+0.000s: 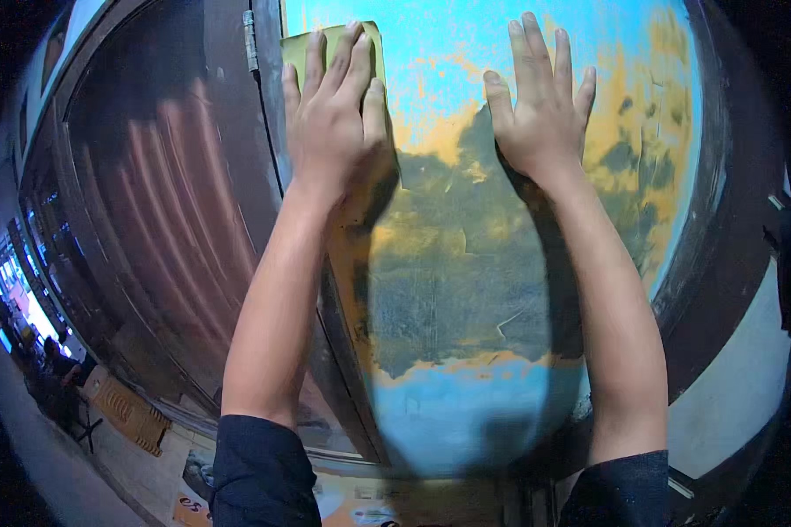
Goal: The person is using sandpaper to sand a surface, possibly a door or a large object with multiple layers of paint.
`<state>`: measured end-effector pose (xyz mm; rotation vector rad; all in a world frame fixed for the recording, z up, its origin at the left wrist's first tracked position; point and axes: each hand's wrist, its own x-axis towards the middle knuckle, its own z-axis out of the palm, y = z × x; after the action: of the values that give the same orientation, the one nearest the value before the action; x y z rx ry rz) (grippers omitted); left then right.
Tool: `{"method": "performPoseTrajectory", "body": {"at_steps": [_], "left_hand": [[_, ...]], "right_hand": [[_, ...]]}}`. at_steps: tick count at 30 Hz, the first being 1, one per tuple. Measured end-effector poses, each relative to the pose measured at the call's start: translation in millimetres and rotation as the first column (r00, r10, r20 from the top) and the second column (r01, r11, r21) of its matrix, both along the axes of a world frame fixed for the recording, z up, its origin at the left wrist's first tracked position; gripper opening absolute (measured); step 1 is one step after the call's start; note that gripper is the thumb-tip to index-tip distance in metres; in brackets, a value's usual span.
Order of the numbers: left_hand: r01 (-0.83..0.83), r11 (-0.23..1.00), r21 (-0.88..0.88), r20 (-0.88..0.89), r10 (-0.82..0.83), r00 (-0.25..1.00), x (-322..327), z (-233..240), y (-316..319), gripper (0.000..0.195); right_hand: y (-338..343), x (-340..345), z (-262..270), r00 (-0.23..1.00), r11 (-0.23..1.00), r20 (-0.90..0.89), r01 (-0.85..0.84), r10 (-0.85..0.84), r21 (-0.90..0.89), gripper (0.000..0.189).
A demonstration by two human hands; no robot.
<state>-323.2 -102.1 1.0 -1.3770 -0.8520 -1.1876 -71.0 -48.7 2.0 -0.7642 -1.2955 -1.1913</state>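
Observation:
My left hand [336, 112] lies flat over a yellow-green sheet, apparently sandpaper [296, 51], pressing it against the upper left of a door panel [435, 277]. The sheet's top edge and corners show past my fingers; the rest is under the palm. Blue paint on the panel is worn through in patches to orange and grey-green layers. On the panel's upper right, my right hand [544, 112] rests with fingers spread and nothing in it. Shadows of both arms fall across the panel.
A metal hinge [250, 41] joins the dark frame at left, beside a window with a reddish-brown curtain [178, 184]. Lower left are a brown plastic chair [126, 408] and a dim figure of a person [56, 359]. A printed banner [356, 504] lies below the door.

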Motion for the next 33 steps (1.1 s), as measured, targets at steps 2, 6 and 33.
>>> {"method": "performPoseTrajectory", "body": {"at_steps": [2,6,33], "left_hand": [[0.029,0.999,0.031,0.005,-0.029,1.0,4,14,1,0.05],[0.015,1.0,0.023,0.036,-0.016,0.999,1,-6,5,0.05],[0.027,0.998,0.065,-0.005,-0.027,1.0,61,16,24,0.053]], "right_hand": [[-1,-2,-1,1.0,0.999,-0.001,-0.031,0.031,0.017,0.061],[-46,-14,3,0.988,0.918,-0.065,-0.155,0.141,-0.365,0.07],[-39,-12,6,0.977,0.902,-0.11,-0.212,0.184,-0.377,0.069]]}}
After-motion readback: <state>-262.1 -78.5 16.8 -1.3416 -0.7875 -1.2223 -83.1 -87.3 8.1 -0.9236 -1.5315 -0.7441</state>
